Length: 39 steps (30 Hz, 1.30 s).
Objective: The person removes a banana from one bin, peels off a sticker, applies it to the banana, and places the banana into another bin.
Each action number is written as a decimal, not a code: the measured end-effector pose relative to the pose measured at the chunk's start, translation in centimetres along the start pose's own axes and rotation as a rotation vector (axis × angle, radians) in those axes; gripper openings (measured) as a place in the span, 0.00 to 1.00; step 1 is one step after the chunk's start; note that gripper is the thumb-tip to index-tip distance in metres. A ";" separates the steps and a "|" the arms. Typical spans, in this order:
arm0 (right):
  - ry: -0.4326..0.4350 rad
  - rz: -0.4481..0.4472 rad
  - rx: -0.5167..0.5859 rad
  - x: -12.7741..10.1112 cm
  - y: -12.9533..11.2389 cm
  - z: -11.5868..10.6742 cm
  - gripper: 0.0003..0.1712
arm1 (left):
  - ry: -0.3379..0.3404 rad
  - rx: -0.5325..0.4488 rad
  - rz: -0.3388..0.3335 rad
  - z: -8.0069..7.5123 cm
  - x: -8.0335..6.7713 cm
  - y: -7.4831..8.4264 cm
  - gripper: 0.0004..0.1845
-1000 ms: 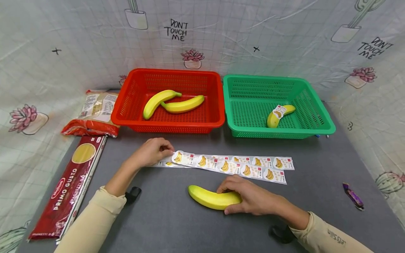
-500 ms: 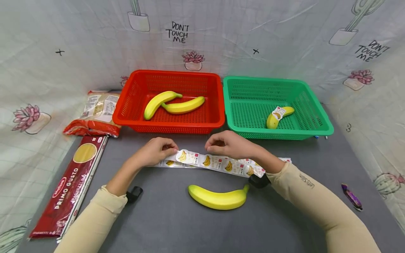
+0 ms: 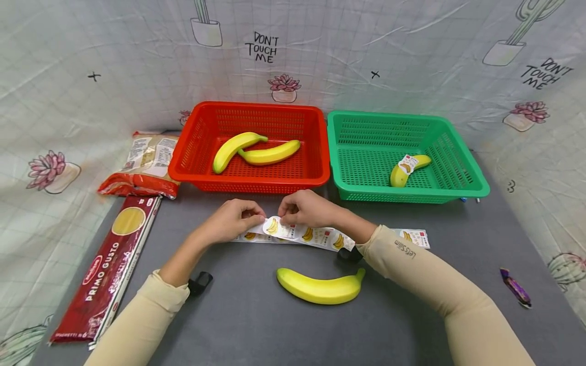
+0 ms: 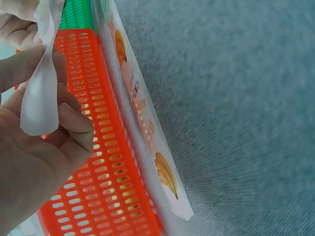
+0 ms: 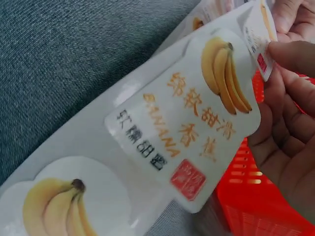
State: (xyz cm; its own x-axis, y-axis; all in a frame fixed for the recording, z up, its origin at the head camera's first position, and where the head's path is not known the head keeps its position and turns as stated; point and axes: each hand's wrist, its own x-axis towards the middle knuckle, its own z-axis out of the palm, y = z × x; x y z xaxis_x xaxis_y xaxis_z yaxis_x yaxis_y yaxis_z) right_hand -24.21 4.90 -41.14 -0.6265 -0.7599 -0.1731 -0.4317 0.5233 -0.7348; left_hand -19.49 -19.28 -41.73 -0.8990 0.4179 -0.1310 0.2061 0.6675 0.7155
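Note:
My left hand [image 3: 235,218] pinches the left end of the upper strip of banana stickers [image 3: 316,236], whose white backing [image 4: 42,98] curls between thumb and finger in the left wrist view. Close beside it, my right hand [image 3: 309,208] pinches the end sticker [image 3: 273,226]. That sticker stands bent up from the strip in the right wrist view; how far it is peeled is hard to tell. A second strip [image 3: 414,237] lies beneath on the grey table. A yellow banana [image 3: 320,288] lies in front of the hands, touched by neither.
Behind the hands stand a red basket [image 3: 249,180] holding two bananas and a green basket [image 3: 412,195] holding one stickered banana [image 3: 405,170]. At left lie a spaghetti pack [image 3: 107,269] and a filled bag [image 3: 146,162]. A purple-wrapped sweet [image 3: 516,288] is at right.
My right hand has let go of the banana and moved up and left to the end sticker, which it now pinches. My left hand keeps its pinch on the strip.

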 end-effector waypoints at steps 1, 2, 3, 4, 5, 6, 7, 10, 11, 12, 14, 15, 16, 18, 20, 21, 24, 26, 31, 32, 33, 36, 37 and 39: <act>-0.001 0.005 -0.001 0.1 0.0 0.1 0.03 | 0.001 -0.005 0.000 0.1 0.0 0.0 0.05; -0.001 0.010 0.000 0.1 0.0 0.2 0.03 | 0.003 -0.007 0.000 0.1 0.0 0.0 0.05; -0.001 0.014 -0.001 0.1 -0.1 0.3 0.03 | 0.004 -0.010 0.000 0.1 0.0 0.0 0.05; -0.002 0.016 -0.001 0.1 -0.1 0.3 0.03 | 0.005 -0.012 0.004 0.2 0.0 -0.1 0.05; -0.002 0.018 -0.001 0.1 -0.1 0.3 0.03 | 0.005 -0.014 0.004 0.2 0.0 -0.1 0.05; -0.002 0.019 -0.002 0.1 -0.1 0.4 0.03 | 0.005 -0.016 0.005 0.2 0.0 -0.2 0.05; -0.001 0.019 -0.001 0.1 -0.1 0.4 0.03 | 0.005 -0.016 0.005 0.3 0.0 -0.2 0.05; -0.002 0.018 -0.001 0.1 -0.1 0.4 0.03 | -0.002 -0.024 0.000 0.3 0.0 -0.4 0.05; -0.002 0.018 -0.002 0.0 -0.1 0.4 0.03 | -0.004 -0.027 -0.001 0.3 0.0 -0.4 0.05; -0.002 0.017 -0.002 0.0 0.0 0.5 0.03 | -0.005 -0.028 -0.001 0.4 0.0 -0.4 0.06; -0.004 0.016 -0.001 0.0 0.0 0.5 0.03 | -0.006 -0.032 -0.006 0.3 -0.1 -0.4 0.05; -0.004 0.016 0.000 0.0 0.0 0.5 0.03 | -0.006 -0.033 -0.008 0.3 -0.1 -0.4 0.05; -0.004 0.017 0.002 0.0 0.0 0.6 0.03 | -0.007 -0.034 -0.011 0.3 -0.1 -0.4 0.05; -0.005 0.017 0.006 0.0 0.0 0.6 0.03 | -0.007 -0.037 -0.017 0.4 -0.1 -0.5 0.05; -0.006 0.015 0.011 0.0 0.0 0.6 0.03 | -0.005 -0.038 -0.024 0.4 -0.1 -0.6 0.05; -0.005 0.013 0.012 0.0 -0.1 0.6 0.03 | -0.002 -0.036 -0.027 0.5 0.0 -0.6 0.05; -0.002 0.002 0.018 -0.1 -0.1 0.6 0.03 | 0.011 -0.027 -0.038 0.6 0.0 -0.7 0.05; 0.003 -0.010 0.023 -0.1 -0.1 0.6 0.03 | 0.024 -0.018 -0.044 0.6 0.0 -0.8 0.05; 0.031 -0.038 0.045 -0.3 -0.2 0.4 0.03 | 0.061 -0.005 -0.056 0.5 0.1 -1.4 0.04; 0.037 -0.043 0.053 -0.3 -0.2 0.3 0.03 | 0.071 0.001 -0.063 0.5 0.1 -1.5 0.04; 0.043 -0.046 0.057 -0.4 -0.2 0.3 0.03 | 0.080 0.007 -0.071 0.4 0.1 -1.6 0.04; 0.052 -0.053 0.069 -0.6 -0.4 0.2 0.04 | 0.097 0.031 -0.097 0.3 0.2 -1.9 0.04; 0.053 -0.053 0.073 -0.6 -0.4 0.2 0.04 | 0.099 0.041 -0.104 0.2 0.2 -2.0 0.04; 0.053 -0.050 0.074 -0.7 -0.5 0.1 0.05 | 0.098 0.051 -0.111 0.1 0.3 -2.1 0.04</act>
State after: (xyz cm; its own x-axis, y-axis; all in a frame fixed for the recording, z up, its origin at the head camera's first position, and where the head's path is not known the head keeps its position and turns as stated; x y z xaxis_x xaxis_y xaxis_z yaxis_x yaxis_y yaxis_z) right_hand -23.47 5.09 -40.72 -0.6396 -0.7620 -0.1013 -0.4158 0.4538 -0.7882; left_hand -20.12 -20.52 -43.38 -0.9501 0.2795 -0.1383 0.1205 0.7380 0.6639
